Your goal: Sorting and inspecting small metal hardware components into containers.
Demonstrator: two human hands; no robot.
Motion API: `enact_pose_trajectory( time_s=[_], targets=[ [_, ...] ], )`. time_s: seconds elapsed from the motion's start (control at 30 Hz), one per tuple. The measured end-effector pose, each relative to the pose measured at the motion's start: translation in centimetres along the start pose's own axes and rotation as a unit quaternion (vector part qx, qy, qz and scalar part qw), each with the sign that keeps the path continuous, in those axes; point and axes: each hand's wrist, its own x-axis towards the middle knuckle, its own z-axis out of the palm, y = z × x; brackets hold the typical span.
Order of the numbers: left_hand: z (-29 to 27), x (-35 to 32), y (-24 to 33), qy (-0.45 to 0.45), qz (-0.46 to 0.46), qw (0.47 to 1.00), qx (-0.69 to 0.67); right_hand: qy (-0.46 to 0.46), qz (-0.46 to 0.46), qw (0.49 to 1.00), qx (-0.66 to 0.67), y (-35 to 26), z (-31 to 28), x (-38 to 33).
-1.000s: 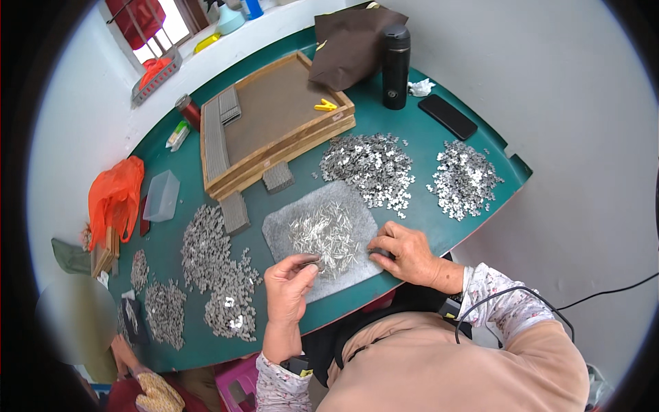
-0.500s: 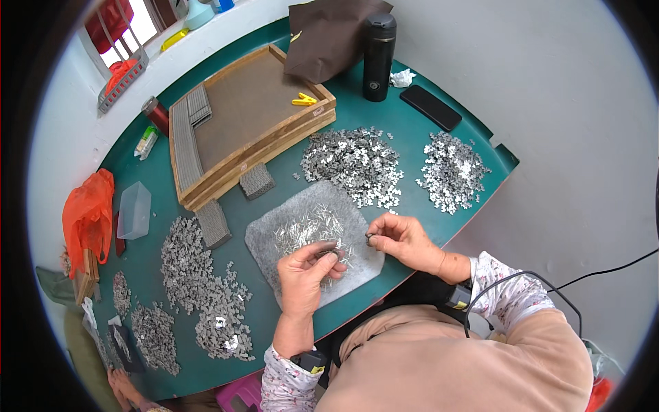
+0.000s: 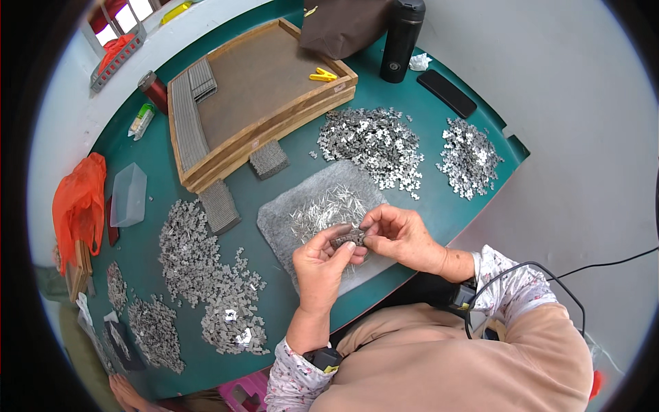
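Observation:
My left hand (image 3: pixel 322 257) is closed around a short grey block of small metal pieces (image 3: pixel 348 238), gripped between thumb and fingers. Against the right end of that block, my right hand (image 3: pixel 405 240) pinches a small metal piece, mostly hidden by its fingertips. Both hands are over the near edge of a grey felt mat (image 3: pixel 274 220). Scattered on the mat lies a heap of thin shiny metal pins (image 3: pixel 329 209). Beyond the mat is a pile of small silvery metal pieces (image 3: pixel 374 147).
A wooden tray (image 3: pixel 261 141) holds rows of stacked metal strips and a yellow clip (image 3: pixel 322 75). Grey blocks (image 3: pixel 220 206) lie beside it. More metal piles (image 3: pixel 470 158) flank the mat. A black bottle (image 3: pixel 401 41) and phone (image 3: pixel 446 93) stand behind. Another person's hand (image 3: pixel 127 395) is at lower left.
My right hand has moved in to the left, and its fingertips now meet the block in my left hand. The whole view has shifted slightly.

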Motion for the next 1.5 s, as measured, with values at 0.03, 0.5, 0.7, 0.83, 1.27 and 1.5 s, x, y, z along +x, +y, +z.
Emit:
enact_pose_trajectory(
  time_s=[0.03,0.5,0.7,0.83,1.27,1.5],
  targets=[
    [-0.2,0.0,0.0,0.0,-0.003,1.0,-0.001,0.007,-0.004,1.0,-0.019,0.0,0.3,0.0],
    [-0.4,-0.8,-0.2,0.046,0.078,0.995,0.042,0.021,-0.131,0.967,-0.219,-0.9,2.1,0.4],
    [-0.2,-1.3,-0.5,0.049,0.093,0.992,0.07,-0.06,-0.261,0.908,-0.321,-0.8,0.3,0.3],
    [0.6,-1.1,-0.5,0.028,0.062,0.991,0.117,-0.032,-0.251,0.901,-0.353,-1.8,-3.8,0.0],
    [3.4,1.3,-1.8,0.022,0.039,0.998,0.042,0.129,-0.203,0.774,-0.586,-0.6,-10.3,-0.2],
    [1.8,1.6,-1.7,0.039,0.056,0.998,0.015,0.09,-0.178,0.747,-0.634,-0.6,-9.4,0.6]
  ],
)
